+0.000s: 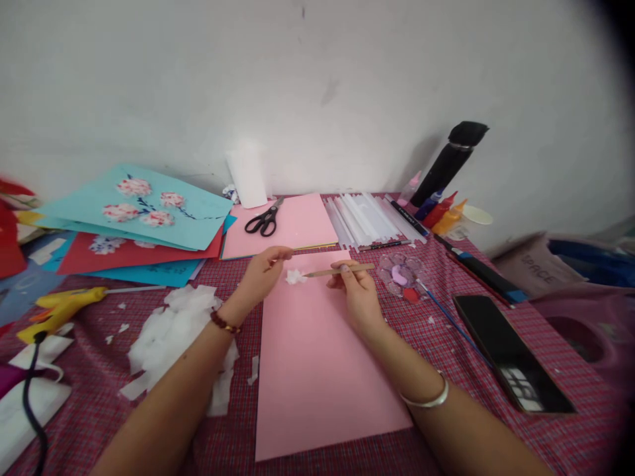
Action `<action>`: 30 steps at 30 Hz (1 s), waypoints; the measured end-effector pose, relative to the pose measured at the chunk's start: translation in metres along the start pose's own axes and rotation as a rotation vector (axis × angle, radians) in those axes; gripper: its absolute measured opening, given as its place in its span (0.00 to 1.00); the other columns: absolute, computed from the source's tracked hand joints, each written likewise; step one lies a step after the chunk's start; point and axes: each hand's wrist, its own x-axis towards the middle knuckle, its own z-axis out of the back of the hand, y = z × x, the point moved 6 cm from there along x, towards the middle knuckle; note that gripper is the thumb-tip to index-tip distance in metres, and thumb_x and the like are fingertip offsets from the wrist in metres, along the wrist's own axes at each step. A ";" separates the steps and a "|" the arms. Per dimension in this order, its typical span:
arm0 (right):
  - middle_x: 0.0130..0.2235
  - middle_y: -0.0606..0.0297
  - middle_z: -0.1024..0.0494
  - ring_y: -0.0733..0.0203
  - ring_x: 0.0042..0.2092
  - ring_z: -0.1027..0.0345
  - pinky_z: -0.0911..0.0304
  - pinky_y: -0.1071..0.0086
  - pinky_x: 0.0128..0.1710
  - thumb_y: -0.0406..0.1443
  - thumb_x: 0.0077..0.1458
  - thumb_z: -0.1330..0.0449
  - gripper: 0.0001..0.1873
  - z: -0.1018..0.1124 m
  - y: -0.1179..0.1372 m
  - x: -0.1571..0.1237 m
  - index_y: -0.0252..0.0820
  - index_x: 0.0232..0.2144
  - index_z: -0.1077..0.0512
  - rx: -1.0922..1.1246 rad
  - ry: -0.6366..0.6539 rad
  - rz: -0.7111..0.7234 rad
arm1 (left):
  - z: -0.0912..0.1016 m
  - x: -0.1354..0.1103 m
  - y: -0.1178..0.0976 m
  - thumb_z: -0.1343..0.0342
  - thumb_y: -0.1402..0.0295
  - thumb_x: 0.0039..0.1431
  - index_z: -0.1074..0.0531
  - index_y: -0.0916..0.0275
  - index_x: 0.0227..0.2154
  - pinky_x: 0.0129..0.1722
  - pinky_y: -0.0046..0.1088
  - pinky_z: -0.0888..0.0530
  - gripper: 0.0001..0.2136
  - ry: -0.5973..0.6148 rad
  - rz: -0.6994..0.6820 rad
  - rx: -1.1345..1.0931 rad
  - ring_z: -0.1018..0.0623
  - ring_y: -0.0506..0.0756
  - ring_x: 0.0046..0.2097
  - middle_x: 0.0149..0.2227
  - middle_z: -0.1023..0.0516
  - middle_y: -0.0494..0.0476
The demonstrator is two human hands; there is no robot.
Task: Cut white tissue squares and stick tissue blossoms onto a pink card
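My right hand (354, 287) grips a slim wooden pencil (340, 270), its point directed left. At that point lies a small crumpled tuft of white tissue paper (296, 277), near the top of a pink paper sheet (317, 377). I cannot tell whether the tuft is stuck to the sheet or the pencil. Just left of the tuft, my left hand (262, 272) hovers by the sheet's edge, fingers loosely bent and apart, with nothing visible in them. A pile of white tissue pieces (166, 330) lies beside my left forearm, which partly hides it.
Black scissors (262, 221) rest on more pink paper behind. Left are decorated cards (149, 211) and a yellow glue gun (64, 307). Right are glue sticks (364, 221), a paint palette (397, 274), a paintbrush (451, 320), a phone (513, 354) and paint bottles (449, 215).
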 end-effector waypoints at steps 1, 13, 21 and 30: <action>0.26 0.69 0.30 0.66 0.26 0.34 0.36 0.69 0.30 0.43 0.52 0.42 0.11 0.002 -0.005 0.001 0.42 0.32 0.28 0.057 -0.020 -0.052 | 0.012 0.000 -0.005 0.55 0.73 0.54 0.29 0.65 0.41 0.45 0.32 0.31 0.14 -0.041 0.027 -0.020 0.26 0.54 0.43 0.41 0.24 0.58; 0.25 0.67 0.28 0.67 0.27 0.34 0.35 0.72 0.30 0.42 0.43 0.34 0.13 0.008 -0.021 0.003 0.40 0.29 0.25 0.181 -0.033 -0.229 | 0.152 -0.048 0.005 0.48 0.64 0.48 0.25 0.65 0.30 0.23 0.23 0.38 0.11 0.092 0.315 0.382 0.32 0.50 0.25 0.24 0.27 0.51; 0.25 0.68 0.28 0.68 0.26 0.34 0.35 0.72 0.30 0.43 0.43 0.34 0.14 0.008 -0.019 0.001 0.39 0.30 0.26 0.170 -0.016 -0.220 | 0.148 -0.070 0.053 0.42 0.57 0.42 0.25 0.64 0.22 0.22 0.24 0.39 0.13 -0.008 0.470 0.359 0.31 0.51 0.25 0.23 0.26 0.52; 0.23 0.68 0.29 0.67 0.23 0.36 0.38 0.70 0.25 0.44 0.42 0.36 0.13 0.003 -0.016 0.001 0.40 0.27 0.26 0.126 -0.010 -0.166 | 0.135 -0.047 0.008 0.41 0.59 0.42 0.28 0.63 0.22 0.22 0.22 0.39 0.11 -0.097 0.335 0.217 0.32 0.49 0.25 0.24 0.28 0.51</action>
